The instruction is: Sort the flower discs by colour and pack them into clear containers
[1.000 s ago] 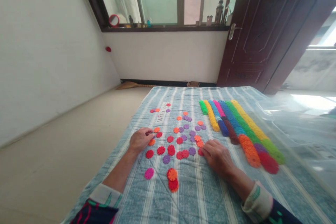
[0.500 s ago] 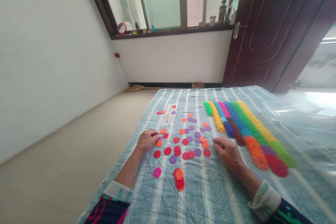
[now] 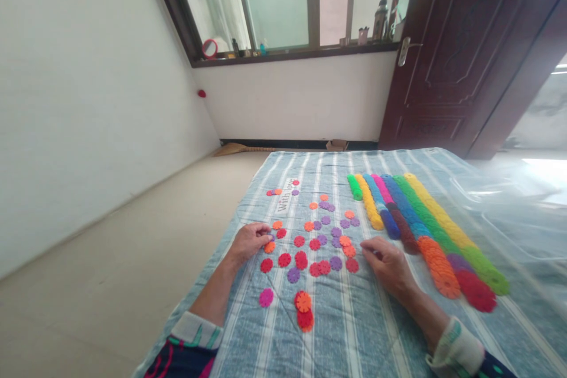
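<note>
purple disc: we find it at the left edge of the loose discs, partly hidden by the left fingertips; flat and round, so no long axis.
orange disc: just on our side of the purple one, by the same fingertips.
left hand: the nearer one by far, to the left of both discs; thumb and fingers drawn together, touching the purple disc, though we cannot tell whether they grip it.
red disc: the loose piece near our other hand, just left of it and a little nearer us.
right hand: released, loosely curled, a slight gap at the fingertips; we see nothing in it.
rows: stacked discs beyond the right hand, slanting from far left to near right.
cloth: striped, under everything.
</note>
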A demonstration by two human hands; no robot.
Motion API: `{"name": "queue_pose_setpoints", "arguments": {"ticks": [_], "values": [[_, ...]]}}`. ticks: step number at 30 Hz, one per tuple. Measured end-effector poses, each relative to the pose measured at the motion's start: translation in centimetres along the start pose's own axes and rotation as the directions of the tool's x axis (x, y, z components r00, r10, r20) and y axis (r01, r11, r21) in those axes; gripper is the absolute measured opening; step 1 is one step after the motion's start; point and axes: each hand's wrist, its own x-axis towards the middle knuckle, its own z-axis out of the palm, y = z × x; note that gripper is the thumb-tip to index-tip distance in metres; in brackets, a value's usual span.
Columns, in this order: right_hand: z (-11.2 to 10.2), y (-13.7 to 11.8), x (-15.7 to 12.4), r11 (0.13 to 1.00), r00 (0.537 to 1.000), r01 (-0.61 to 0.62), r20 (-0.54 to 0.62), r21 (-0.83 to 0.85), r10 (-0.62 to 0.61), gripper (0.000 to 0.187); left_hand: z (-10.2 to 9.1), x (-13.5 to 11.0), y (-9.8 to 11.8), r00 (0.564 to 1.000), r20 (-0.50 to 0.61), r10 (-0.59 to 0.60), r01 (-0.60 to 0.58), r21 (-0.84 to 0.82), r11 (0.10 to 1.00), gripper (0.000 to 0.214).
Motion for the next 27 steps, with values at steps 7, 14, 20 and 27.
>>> {"name": "queue_pose_setpoints", "arguments": {"ticks": [7,14,20,27], "values": [[0.1,0.4,0.1,0.999,0.999,0.042,0.016,-0.014,-0.041,0.018,0.1,0.2,0.2,0.999,-0.020,-0.029,0.030,0.052,0.998,0.034],[0.1,0.4,0.1,0.999,0.999,0.033,0.040,-0.022,-0.032,0.019,0.0,0.3,0.8,0.999,-0.022,-0.025,0.028,0.167,0.986,0.027],[-0.1,-0.9,2.1,0.980,0.999,-0.031,0.033,-0.195,0.038,0.023,0.2,0.1,3.8,0.991,-0.129,0.045,0.009,0.395,0.919,0.021],[1.3,-4.0,7.9,0.683,0.939,-0.120,0.142,-0.720,0.314,0.027,4.1,1.8,10.3,0.951,0.130,0.280,-0.308,0.340,0.888,0.021]]}}
